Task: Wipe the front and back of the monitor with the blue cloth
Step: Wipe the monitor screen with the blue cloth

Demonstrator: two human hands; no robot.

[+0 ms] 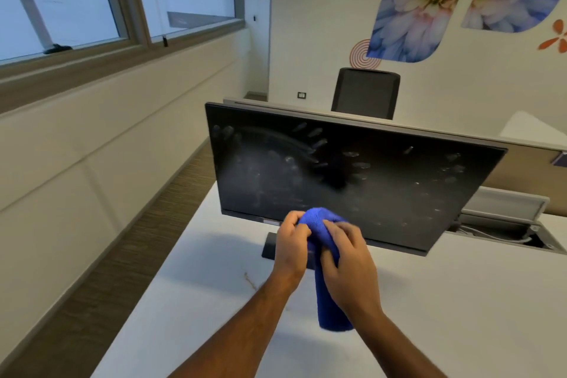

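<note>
Hanging bunched between two bare hands, the blue cloth (325, 258) sits low in the middle of the view, just in front of the monitor's bottom edge. Its rounded top pokes up between the fingers, and a long folded tail drops down past the wrists, ending above the white desk (445, 310). The left hand (291, 247) is curled closed around the cloth's upper left side, knuckles toward the camera. The right hand (352, 264) wraps the cloth from the right, fingers bent over the fabric. Both forearms reach in from the bottom edge, bare to the frame.

Behind the cloth stands the monitor (352, 178), dark and switched off, tilted in the view so its left side looks taller. Its screen is covered with pale fingerprints and smudges, thickest across the upper middle and the right. The cloth is not pressed on the glass. A dark flat stand base (270, 245) shows under the screen, partly hidden by the left hand.

Beyond the monitor runs a low divider (521, 163), and behind it a black office chair (365, 92). On the right an open cable tray (503, 224) is sunk into the desk. Flower prints (411, 21) decorate the far wall, and windows (76, 0) line the left wall.
</note>
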